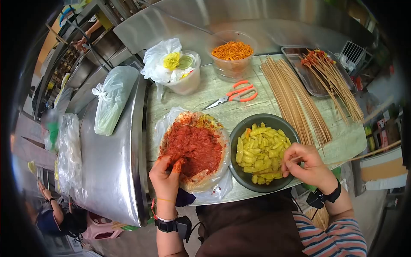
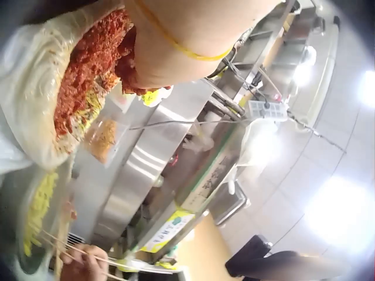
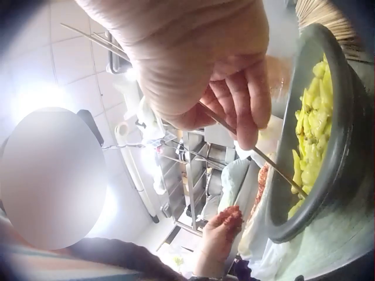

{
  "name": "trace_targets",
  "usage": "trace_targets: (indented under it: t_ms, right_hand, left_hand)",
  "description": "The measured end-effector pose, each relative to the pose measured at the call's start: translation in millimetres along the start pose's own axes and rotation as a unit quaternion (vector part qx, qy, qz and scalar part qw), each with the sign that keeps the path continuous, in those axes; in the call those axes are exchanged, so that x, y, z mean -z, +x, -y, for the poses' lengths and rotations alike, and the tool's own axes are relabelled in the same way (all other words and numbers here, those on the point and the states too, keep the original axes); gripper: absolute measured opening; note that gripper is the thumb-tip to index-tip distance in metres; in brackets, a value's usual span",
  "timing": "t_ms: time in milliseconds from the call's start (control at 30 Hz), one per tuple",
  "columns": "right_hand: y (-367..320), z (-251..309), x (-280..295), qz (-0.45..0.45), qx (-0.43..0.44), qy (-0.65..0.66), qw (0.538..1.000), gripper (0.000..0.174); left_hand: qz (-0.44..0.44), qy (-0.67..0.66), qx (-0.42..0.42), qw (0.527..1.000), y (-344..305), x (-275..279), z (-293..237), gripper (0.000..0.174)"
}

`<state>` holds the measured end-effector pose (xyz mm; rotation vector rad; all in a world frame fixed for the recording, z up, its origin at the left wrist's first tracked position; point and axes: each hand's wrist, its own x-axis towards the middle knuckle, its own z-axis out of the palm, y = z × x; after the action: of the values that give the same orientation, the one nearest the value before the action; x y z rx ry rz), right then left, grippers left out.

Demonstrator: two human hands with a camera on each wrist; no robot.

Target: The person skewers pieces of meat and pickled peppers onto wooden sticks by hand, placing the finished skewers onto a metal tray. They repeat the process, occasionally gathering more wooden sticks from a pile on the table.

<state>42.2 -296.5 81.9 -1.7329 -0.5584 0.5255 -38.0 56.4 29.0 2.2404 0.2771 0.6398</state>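
Note:
My left hand (image 1: 166, 177) has its fingertips in red marinated meat (image 1: 192, 143), heaped in a plastic-lined bowl (image 1: 224, 167); red paste coats the fingers. In the right wrist view the left hand (image 3: 217, 243) pinches a red clump. My right hand (image 1: 309, 165) pinches thin wooden skewers over the right side of a dark bowl (image 1: 295, 128) of yellow-green pickled peppers (image 1: 263, 150). One skewer (image 3: 269, 161) has its tip down among the peppers in the right wrist view. Whether a pepper is on the tip, I cannot tell.
Orange-handled scissors (image 1: 242, 92) lie behind the bowls. Farther back stand a tub of orange shreds (image 1: 232, 51) and a tub with a plastic bag (image 1: 184, 81). Bare skewers (image 1: 295, 98) lie at the right, beside a tray (image 1: 317, 88) with loaded ones. A steel counter (image 1: 111, 158) adjoins at left.

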Motion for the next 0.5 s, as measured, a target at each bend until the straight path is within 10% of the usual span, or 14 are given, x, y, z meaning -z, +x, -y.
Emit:
trace_targets:
  t_ms: [500]
  right_hand:
    - [-22,-18,11,-0.184,0.041,0.188,0.964,0.031]
  left_hand:
    - [0.119,0.391,-0.191,0.893,43,-42,-14,0.016]
